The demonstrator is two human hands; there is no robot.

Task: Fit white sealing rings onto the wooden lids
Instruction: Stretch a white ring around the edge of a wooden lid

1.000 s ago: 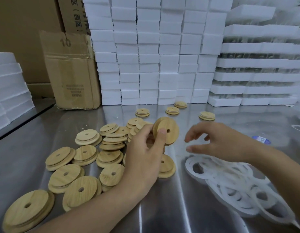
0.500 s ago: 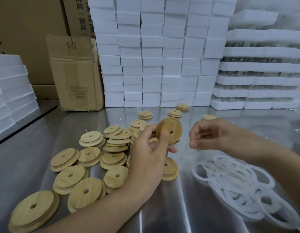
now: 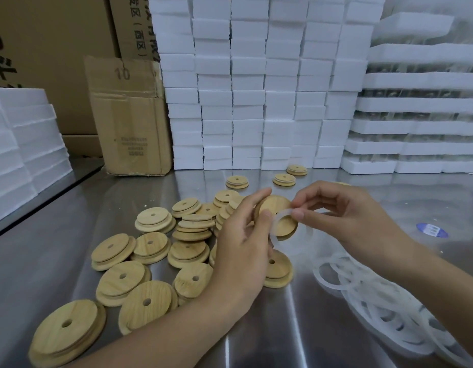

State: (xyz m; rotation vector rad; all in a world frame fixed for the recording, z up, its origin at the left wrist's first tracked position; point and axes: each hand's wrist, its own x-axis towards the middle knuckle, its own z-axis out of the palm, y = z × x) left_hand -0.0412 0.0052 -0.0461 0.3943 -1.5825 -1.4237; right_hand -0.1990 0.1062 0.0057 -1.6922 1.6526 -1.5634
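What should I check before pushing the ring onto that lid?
1. The left hand grips the wooden lid: ok.
2. The right hand pinches a sealing ring: ok.
3. The sealing ring meets the lid's edge: ok.
4. The sealing ring sits all round the lid: not ok, it mostly hangs loose.
5. The sealing ring is untwisted: cannot tell.
6. The pile of spare rings lies close by on the table: ok.

- Open cardboard box (image 3: 129,115), left of centre: "10" is printed on its raised flap; the small print lower on its front is too blurred to read.
- Tall carton (image 3: 134,25), upper left: vertical Chinese text, with "(西区)" legible (the characters beside it are cut off).
- Big carton (image 3: 44,49), far left: large black characters, cropped and unreadable.
- Blue round sticker (image 3: 432,230), right, on the table (image 3: 57,208): white marks, illegible.
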